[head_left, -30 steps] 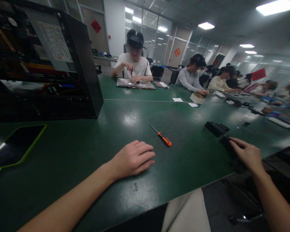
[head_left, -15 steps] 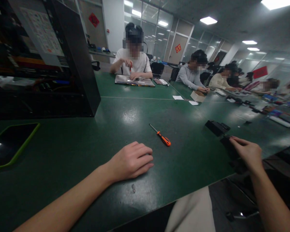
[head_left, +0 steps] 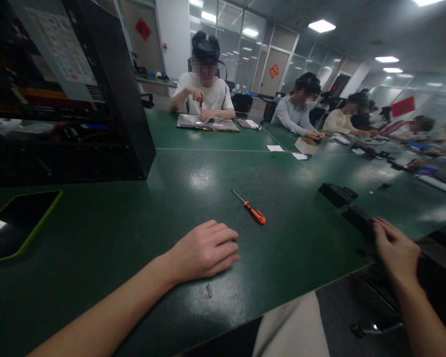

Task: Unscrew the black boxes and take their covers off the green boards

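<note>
My left hand (head_left: 210,249) rests palm down on the green table, its fingers slightly bent and apart, with nothing visible in it. Just beyond its fingertips lies an orange and black screwdriver (head_left: 254,213), its shaft pointing away to the left. At the right edge of the table, my right hand (head_left: 397,250) pinches the near end of a flat black piece (head_left: 359,219) between thumb and fingers. What exactly this piece is I cannot make out. A second black box-like part (head_left: 336,194) lies on the table just past it.
A black computer case (head_left: 132,109) with an open side stands at the left. Near it lies a phone in a green case (head_left: 26,223). Across the table a person (head_left: 204,94) works on a flat panel (head_left: 208,123). A small cardboard box (head_left: 306,146) stands farther right.
My right hand has moved a little to the right and nearer to me, still on the black piece, which shows more clearly. My left hand and the screwdriver stay in place.
</note>
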The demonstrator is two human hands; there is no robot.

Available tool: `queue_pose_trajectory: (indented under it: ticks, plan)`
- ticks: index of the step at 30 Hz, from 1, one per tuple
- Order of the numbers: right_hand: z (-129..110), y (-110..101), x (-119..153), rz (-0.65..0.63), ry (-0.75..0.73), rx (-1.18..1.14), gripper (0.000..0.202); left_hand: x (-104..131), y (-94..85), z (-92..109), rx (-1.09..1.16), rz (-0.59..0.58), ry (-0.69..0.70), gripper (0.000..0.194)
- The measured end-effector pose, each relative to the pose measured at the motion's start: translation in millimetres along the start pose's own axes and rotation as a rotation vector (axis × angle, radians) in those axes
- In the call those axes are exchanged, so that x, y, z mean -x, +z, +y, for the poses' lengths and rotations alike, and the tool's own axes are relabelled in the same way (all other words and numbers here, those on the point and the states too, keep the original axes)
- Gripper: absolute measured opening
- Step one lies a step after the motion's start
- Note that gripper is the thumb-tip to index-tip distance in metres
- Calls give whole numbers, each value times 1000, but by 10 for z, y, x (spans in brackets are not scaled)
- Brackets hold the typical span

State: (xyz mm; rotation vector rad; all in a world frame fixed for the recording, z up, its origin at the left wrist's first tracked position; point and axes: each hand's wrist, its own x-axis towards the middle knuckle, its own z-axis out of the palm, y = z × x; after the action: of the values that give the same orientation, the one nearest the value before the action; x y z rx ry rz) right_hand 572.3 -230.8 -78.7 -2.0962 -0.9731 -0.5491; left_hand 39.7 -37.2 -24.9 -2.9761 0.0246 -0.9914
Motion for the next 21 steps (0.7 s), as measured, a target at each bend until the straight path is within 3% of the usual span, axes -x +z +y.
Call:
queue_pose_trajectory:
  ticks: [10,16,21]
  plan:
    - [137,5,-61,-44,-10,-31,49,-5,13,-40,4,-1,-7,13]
    - [23,14,110,60,-110,24,58,4,4,-49,-17,-3,-16,14]
    - [-44,-30,173,95,-112,22,46,9,0,-48,-11,0,-12,14]
